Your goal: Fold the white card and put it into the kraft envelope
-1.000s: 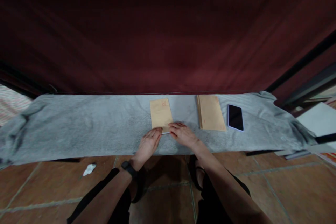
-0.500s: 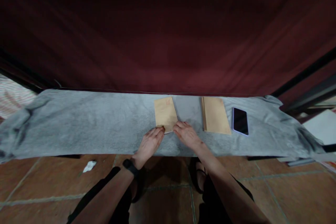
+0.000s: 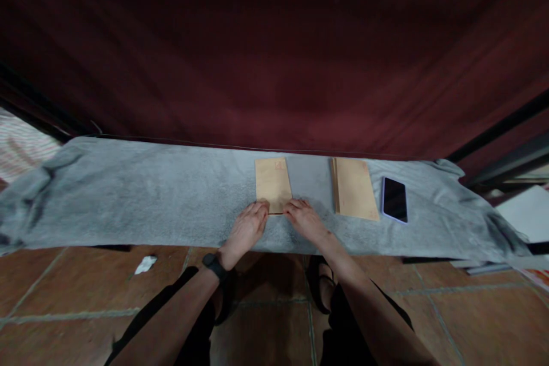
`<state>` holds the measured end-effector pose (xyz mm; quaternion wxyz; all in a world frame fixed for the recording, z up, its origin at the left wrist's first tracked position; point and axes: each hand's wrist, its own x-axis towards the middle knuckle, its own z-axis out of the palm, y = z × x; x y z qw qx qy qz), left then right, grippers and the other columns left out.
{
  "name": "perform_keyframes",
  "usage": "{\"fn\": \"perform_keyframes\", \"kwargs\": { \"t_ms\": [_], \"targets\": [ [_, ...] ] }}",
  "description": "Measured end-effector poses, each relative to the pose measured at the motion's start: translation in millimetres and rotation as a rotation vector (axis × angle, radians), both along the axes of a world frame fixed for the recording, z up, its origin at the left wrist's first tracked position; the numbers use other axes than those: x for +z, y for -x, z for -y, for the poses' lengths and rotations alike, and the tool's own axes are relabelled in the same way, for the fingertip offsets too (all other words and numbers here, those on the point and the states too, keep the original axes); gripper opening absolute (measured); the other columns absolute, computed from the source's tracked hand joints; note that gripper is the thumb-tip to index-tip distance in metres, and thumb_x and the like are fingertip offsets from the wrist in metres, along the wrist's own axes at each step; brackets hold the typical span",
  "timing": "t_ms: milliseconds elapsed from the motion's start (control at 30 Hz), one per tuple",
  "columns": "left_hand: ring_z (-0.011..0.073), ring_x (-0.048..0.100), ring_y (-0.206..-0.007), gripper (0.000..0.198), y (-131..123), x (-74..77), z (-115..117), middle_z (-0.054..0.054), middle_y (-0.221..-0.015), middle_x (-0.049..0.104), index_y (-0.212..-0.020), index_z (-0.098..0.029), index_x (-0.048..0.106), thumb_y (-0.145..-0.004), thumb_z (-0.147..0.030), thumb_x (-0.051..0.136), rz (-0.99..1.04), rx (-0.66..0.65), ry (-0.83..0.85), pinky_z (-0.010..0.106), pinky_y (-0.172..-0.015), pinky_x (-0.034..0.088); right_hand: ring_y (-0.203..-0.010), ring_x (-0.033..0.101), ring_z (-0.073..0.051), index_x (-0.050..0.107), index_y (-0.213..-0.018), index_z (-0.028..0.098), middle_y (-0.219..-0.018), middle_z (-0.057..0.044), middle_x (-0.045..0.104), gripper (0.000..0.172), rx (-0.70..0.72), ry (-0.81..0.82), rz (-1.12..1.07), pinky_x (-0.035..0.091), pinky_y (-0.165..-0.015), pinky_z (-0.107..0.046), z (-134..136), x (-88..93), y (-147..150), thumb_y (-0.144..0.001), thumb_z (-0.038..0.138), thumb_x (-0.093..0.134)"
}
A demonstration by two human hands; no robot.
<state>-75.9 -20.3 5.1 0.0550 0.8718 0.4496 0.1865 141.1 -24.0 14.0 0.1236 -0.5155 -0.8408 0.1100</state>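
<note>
A brown paper envelope with red print near its top right corner lies on the grey cloth, its near edge toward me. My left hand has its fingers closed on the near left corner. At the near right corner, the fingers of my right hand are pinched on the same edge. Between the two hands that edge shows as a dark straight line. My fingertips partly cover both near corners. Off to the right sits a stack of similar brown envelopes, which neither hand touches.
A phone with a purple edge lies right of the stack. Grey cloth covers the long narrow surface, with a dark red curtain hanging behind it. A crumpled white tissue is on the tiled floor.
The envelope has turned slightly and sits straighter, its near edge now level. Both hands stay at its near corners. The camera view has tilted a little.
</note>
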Motion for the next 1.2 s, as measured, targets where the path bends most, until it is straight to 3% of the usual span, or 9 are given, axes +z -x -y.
{"fn": "perform_keyframes", "kwargs": {
  "t_ms": [200, 467, 633, 767, 900, 1000, 1200],
  "targets": [
    [0.0243, 0.059, -0.099, 0.019, -7, 2.4, -3, 0.009, -0.102, 0.062, -0.107, -0.019, 0.058, -0.097, -0.017, 0.042, 0.059, 0.03, 0.025, 0.04, -0.091, 0.05, -0.103, 0.06, -0.018, 0.065, -0.101, 0.02, -0.106, -0.005, 0.067, 0.015, -0.055, 0.039, -0.061, 0.04, -0.097, -0.034, -4, -4.5, -1, -0.1, 0.023, 0.05],
    [0.0219, 0.055, -0.086, 0.016, -7, -1.6, -8, 0.005, -0.088, 0.057, -0.083, -0.022, 0.053, -0.095, -0.015, 0.044, 0.128, 0.105, 0.057, 0.038, -0.083, 0.05, -0.1, 0.06, -0.018, 0.065, -0.099, 0.02, -0.103, -0.004, 0.067, 0.011, -0.105, 0.085, -0.069, 0.04, -0.09, -0.033, -10, -6.1, 0, -0.097, 0.021, 0.054],
    [0.0224, 0.057, -0.094, 0.001, -4, 1.7, -7, 0.004, -0.098, 0.062, -0.093, -0.022, 0.056, -0.093, -0.021, 0.056, 0.167, 0.025, 0.096, 0.037, -0.083, 0.048, -0.1, 0.059, -0.017, 0.063, -0.094, 0.02, -0.1, -0.003, 0.066, 0.012, -0.039, 0.049, -0.166, 0.039, -0.089, -0.031, -10, -0.3, -1, -0.097, 0.016, 0.052],
    [0.0237, 0.057, -0.097, 0.007, -2, 11.3, -2, 0.005, -0.101, 0.064, -0.098, -0.022, 0.059, -0.094, -0.021, 0.054, 0.134, -0.012, 0.072, 0.039, -0.086, 0.046, -0.095, 0.06, -0.017, 0.061, -0.094, 0.021, -0.094, -0.002, 0.065, 0.014, 0.048, -0.012, -0.232, 0.039, -0.087, -0.031, -3, 14.7, -2, -0.101, 0.021, 0.049],
    [0.0221, 0.06, -0.094, 0.012, 0, 16.9, -3, 0.005, -0.096, 0.067, -0.093, -0.022, 0.062, -0.097, -0.025, 0.051, 0.186, -0.053, 0.101, 0.038, -0.086, 0.047, -0.097, 0.06, -0.017, 0.062, -0.096, 0.022, -0.097, -0.002, 0.065, 0.014, -0.007, -0.062, -0.229, 0.039, -0.088, -0.032, 3, 23.3, -3, -0.101, 0.024, 0.048],
    [0.0213, 0.062, -0.091, 0.013, 1, 13.5, -5, 0.004, -0.094, 0.067, -0.089, -0.022, 0.064, -0.096, -0.026, 0.053, 0.109, -0.136, 0.118, 0.037, -0.086, 0.047, -0.099, 0.06, -0.018, 0.063, -0.092, 0.021, -0.096, -0.003, 0.065, 0.011, 0.024, -0.035, -0.144, 0.039, -0.091, -0.033, 2, 20.2, -3, -0.098, 0.021, 0.053],
    [0.0219, 0.059, -0.094, 0.014, -5, 3.5, -3, 0.006, -0.098, 0.064, -0.092, -0.02, 0.063, -0.096, -0.019, 0.049, 0.087, -0.057, 0.106, 0.037, -0.086, 0.049, -0.101, 0.059, -0.018, 0.063, -0.096, 0.02, -0.101, -0.004, 0.065, 0.006, 0.065, 0.019, -0.05, 0.041, -0.095, -0.034, 1, 6.3, -4, -0.096, 0.022, 0.058]
  ]
}}
